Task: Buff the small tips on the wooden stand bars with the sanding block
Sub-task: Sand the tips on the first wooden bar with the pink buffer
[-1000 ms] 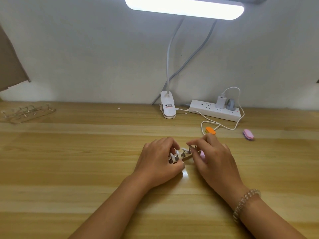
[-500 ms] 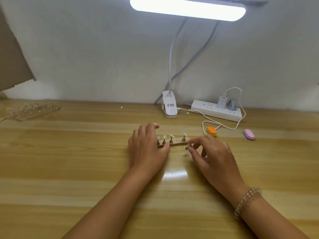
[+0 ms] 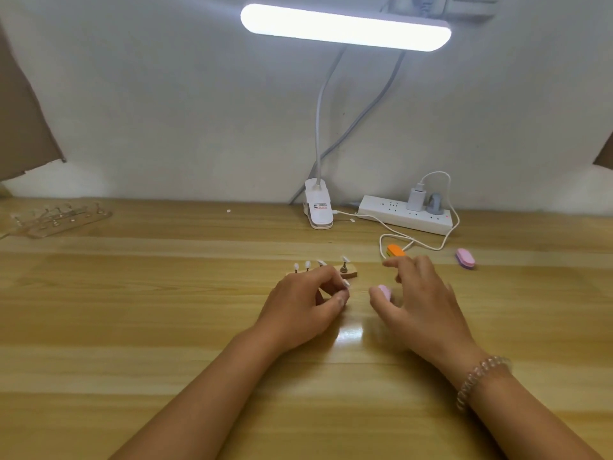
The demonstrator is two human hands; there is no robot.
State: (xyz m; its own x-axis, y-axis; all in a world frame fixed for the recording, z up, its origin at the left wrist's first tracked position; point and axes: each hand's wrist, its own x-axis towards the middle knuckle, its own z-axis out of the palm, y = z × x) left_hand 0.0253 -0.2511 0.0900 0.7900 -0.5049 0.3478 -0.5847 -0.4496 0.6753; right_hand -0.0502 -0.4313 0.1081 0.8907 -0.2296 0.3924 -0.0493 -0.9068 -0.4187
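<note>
Four tips point(image 3: 307, 264) wait on the stand bar point(image 3: 351, 271), with no buffing contact yet. The left hand point(image 3: 306, 305) pinches what seems a loose tip point(image 3: 346, 283). The right hand's point(image 3: 424, 300) hold on the sanding block point(image 3: 384, 291) is unclear.

On the wooden desk point(image 3: 132, 327), the left hand point(image 3: 305, 307) pinches a small white tip point(image 3: 346, 283) just beside the wooden stand bar point(image 3: 351, 273). The right hand point(image 3: 424, 300), fingers spread, has a pink sanding block point(image 3: 384, 291) at its thumb.
</note>
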